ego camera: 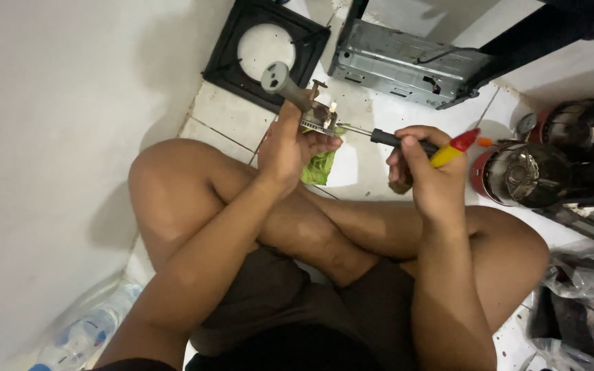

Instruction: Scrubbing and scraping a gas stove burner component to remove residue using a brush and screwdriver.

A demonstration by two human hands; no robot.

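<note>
Head view, person seated cross-legged on a white tiled floor [228, 113].

Counts: two hands, one screwdriver, one small metal part with a grey stem, one green cloth, one black square burner frame, one grey sheet-metal chassis, two round steel-lined pots, one plastic bottle, one clear plastic bag.

The left hand [284, 148] is closed around the small metal part [311, 110], which is held up above the knees; its grey stem points up and to the left, ending in a round cap. The right hand [426, 165] is wrapped around the handle of the screwdriver [414, 144], black at the shaft end, yellow and red at the butt. The shaft runs level to the left and its tip is seen meeting the part beside the left fingers.

The green cloth [319, 168] lies on the floor just behind the left hand. The burner frame [225, 58] sits at the far edge, the chassis [407, 65] beside it on the right. The pots [527, 175] stand close beside the right hand. The bottle [80, 333] lies along the left wall; the bag [586, 302] fills the lower right corner.

Open floor is confined to the strip between the hands and the chassis.
</note>
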